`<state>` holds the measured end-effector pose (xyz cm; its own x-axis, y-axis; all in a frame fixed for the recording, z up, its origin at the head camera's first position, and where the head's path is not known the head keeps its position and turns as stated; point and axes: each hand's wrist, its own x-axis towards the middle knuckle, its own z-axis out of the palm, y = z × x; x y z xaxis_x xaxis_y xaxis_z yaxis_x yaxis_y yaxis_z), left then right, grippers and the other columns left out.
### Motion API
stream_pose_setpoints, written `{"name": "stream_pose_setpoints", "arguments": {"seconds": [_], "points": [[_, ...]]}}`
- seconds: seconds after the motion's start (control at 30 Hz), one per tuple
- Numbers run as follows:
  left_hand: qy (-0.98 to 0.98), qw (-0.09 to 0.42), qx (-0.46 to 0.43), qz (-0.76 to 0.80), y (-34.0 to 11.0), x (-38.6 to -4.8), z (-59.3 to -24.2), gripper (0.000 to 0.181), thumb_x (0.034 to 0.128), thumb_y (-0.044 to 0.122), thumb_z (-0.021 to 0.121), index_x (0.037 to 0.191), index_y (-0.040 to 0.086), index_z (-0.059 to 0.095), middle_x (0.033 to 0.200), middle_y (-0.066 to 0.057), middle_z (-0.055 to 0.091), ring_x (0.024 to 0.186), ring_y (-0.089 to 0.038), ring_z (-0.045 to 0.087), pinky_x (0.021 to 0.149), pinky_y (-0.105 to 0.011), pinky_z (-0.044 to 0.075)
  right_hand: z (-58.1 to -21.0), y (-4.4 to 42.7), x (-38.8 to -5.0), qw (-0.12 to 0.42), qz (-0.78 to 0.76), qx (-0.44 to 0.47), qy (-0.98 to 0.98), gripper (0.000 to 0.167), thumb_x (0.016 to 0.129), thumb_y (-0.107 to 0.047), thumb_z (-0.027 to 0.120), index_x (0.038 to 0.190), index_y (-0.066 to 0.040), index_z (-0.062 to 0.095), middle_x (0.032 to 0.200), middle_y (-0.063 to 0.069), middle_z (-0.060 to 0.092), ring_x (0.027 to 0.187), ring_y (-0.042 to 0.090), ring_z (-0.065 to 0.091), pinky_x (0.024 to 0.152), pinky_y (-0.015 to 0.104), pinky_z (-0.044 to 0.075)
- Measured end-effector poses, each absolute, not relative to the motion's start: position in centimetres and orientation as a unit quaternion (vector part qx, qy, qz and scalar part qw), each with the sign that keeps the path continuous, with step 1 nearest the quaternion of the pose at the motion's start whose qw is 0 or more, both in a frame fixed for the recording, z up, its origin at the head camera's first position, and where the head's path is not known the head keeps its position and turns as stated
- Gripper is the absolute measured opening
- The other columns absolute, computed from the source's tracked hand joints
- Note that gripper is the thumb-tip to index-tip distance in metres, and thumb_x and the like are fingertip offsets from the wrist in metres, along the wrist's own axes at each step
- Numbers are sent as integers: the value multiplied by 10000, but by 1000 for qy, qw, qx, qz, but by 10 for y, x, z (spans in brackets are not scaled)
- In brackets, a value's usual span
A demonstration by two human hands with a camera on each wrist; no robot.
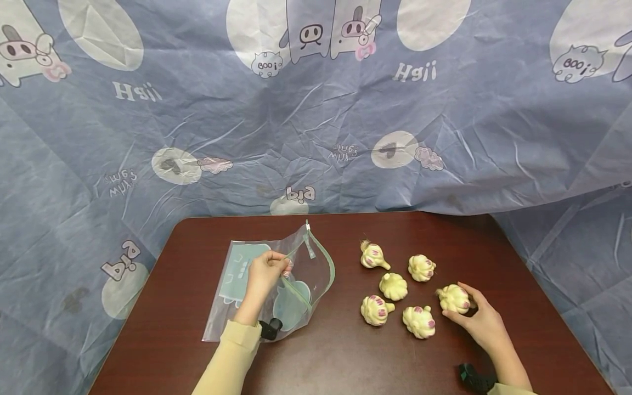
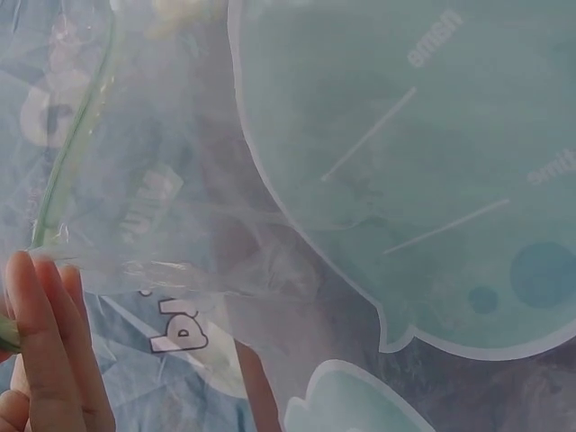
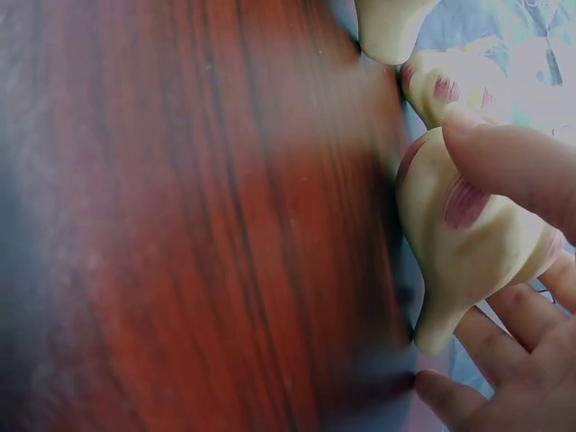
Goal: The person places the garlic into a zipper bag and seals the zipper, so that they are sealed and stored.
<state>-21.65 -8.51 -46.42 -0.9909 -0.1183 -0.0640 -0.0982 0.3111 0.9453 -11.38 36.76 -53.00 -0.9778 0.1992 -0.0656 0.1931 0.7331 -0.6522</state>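
My left hand (image 1: 264, 274) pinches the green zip edge of a clear zip-lock bag (image 1: 296, 307) on the left of the table. The bag's mouth gapes toward the right, with a zip slider at its top. Teal cartoon prints show on the bag, and the left wrist view shows them close, beside my left fingers (image 2: 45, 351). At the right, my right hand (image 1: 489, 326) holds a garlic bulb (image 1: 454, 299) between thumb and fingers. In the right wrist view that garlic bulb (image 3: 468, 234) is close to the tabletop; whether it touches is unclear.
Several other garlic bulbs lie between the bag and my right hand, among them one at the back (image 1: 373, 256), one in the middle (image 1: 393, 287) and one in front (image 1: 419, 322). The dark red-brown table (image 1: 336, 367) meets a blue printed cloth (image 1: 316, 137) behind.
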Motion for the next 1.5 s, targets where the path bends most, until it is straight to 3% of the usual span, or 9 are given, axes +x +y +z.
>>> {"name": "stream_pose_setpoints", "arguments": {"seconds": [0.23,0.47,0.67,0.7,0.77,0.93,1.0,1.17,1.5], "points": [[-813,3,72,-578,-83,-218,-466,113,896,50,688,949,-49,679,802,-157,750,615,-75,687,573,-169,533,-527,367,-112,18,350,-124,-928,902,830,-403,785,1495,-5,322,1316,358,515,1151,485,536,847,578,467],[-812,3,70,-580,-82,-218,-467,104,894,47,687,947,-42,680,786,-139,749,605,-60,674,564,-156,515,-512,362,-115,20,377,-131,-917,913,845,-400,772,1522,-27,286,1409,395,419,1291,544,418,939,635,407],[-815,6,68,-575,-81,-218,-470,107,891,63,692,939,-31,679,763,-115,747,595,-55,668,561,-158,504,-486,347,-121,39,398,-116,-909,904,845,-409,771,1537,-81,290,1487,337,375,1330,537,395,984,640,398],[-815,6,70,-575,-81,-217,-470,102,889,65,694,937,-24,681,762,-109,747,596,-56,669,563,-157,501,-481,343,-123,40,403,-112,-907,902,847,-412,768,1542,-98,287,1507,314,364,1344,523,389,1001,625,395],[-817,9,67,-573,-81,-217,-470,105,890,67,691,939,-25,679,766,-114,749,602,-64,678,565,-162,502,-470,334,-128,46,413,-101,-904,896,843,-409,773,1545,-126,294,1535,270,351,1368,496,376,1069,434,443],[-821,6,70,-567,-80,-216,-470,110,893,93,698,948,-3,685,777,-98,754,614,-68,686,571,-170,486,-445,307,-139,63,443,-62,-892,855,831,-364,795,1531,-175,342,1545,201,372,1394,441,381,1092,287,423],[-822,4,72,-565,-80,-216,-471,109,896,100,700,948,5,686,779,-92,755,618,-72,689,574,-170,483,-437,295,-144,65,455,-45,-887,840,828,-339,802,1523,-177,358,1530,189,400,1393,427,392,1103,458,387],[-822,6,71,-565,-79,-216,-473,107,897,90,697,948,-3,685,786,-107,756,626,-84,698,579,-172,481,-427,267,-157,68,474,0,-878,805,815,-316,817,1493,-167,409,1487,159,461,1365,368,446,1092,555,378],[-808,6,66,-586,-77,-215,-475,106,897,59,685,949,-34,679,777,-135,748,593,-40,664,562,-146,474,-427,209,-180,42,521,81,-849,779,775,-223,852,1449,-167,467,1476,134,486,1383,329,442,1125,540,368]]}}
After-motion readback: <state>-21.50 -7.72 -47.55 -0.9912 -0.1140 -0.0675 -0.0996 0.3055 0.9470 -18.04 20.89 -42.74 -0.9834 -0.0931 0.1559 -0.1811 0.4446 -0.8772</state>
